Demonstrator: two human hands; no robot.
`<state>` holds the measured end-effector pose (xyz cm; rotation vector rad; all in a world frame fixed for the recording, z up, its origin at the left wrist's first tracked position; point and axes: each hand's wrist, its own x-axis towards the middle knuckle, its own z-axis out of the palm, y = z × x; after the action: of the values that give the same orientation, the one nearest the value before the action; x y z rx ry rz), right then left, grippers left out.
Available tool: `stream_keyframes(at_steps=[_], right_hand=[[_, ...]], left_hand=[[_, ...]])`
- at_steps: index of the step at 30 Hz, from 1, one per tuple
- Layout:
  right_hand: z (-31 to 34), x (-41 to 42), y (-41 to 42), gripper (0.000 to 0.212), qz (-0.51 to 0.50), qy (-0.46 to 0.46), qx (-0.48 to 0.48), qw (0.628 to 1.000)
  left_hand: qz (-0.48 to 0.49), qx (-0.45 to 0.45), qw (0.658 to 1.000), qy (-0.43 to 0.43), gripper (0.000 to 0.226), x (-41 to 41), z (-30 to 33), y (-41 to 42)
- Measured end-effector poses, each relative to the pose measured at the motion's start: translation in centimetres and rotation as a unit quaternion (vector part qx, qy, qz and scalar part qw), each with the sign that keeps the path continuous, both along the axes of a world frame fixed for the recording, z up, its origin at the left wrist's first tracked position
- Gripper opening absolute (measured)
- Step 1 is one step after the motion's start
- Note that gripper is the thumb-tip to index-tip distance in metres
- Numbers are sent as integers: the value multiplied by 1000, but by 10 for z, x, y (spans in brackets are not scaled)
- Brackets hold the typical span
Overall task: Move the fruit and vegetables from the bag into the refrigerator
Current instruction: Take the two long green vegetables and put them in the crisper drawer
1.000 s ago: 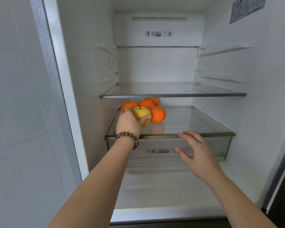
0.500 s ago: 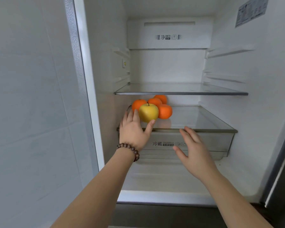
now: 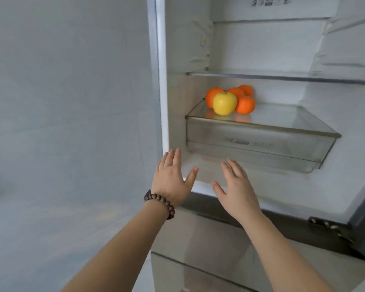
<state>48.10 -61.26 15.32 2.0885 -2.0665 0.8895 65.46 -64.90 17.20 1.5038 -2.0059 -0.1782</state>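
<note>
Nearest to us, our two bare forearms reach up toward the open refrigerator, and a bracelet of dark wooden beads circles our left wrist. Our left hand is spread flat, fingers together and thumb splayed out, holding nothing, in front of the refrigerator's lower left corner. Our right hand is just beside it, also spread and empty, palm turned away from us, over the white floor of the compartment. Neither hand touches any fruit. Above and beyond the hands sits a clear drawer with a glass cover on top. On the left rear part of that cover rests a yellow apple, stem up, at the front of a cluster of four oranges that sit behind and beside it, touching. Farther up, a glass shelf spans the compartment. A pale tiled wall fills the left.
</note>
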Motion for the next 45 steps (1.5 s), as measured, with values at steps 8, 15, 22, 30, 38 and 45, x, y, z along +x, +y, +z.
stream_keyframes(at_steps=[8,15,22,30,38,45], right_hand=[[-57,98,32,63,155,-7,75,985],[-87,222,77,60,312,-1,111,944],[-113,356,165,60,469,20,152,869],[-138,501,335,59,627,51,192,753],[-143,610,524,59,752,84,196,624],[-144,669,663,59,834,123,173,510]], left_hand=[[119,71,990,-31,76,87,-70,88],[278,113,954,-13,76,186,-117,188],[471,130,873,12,73,291,-151,326],[642,140,752,57,72,378,-172,529],[776,138,610,86,72,427,-177,733],[858,130,488,93,72,442,-175,867]])
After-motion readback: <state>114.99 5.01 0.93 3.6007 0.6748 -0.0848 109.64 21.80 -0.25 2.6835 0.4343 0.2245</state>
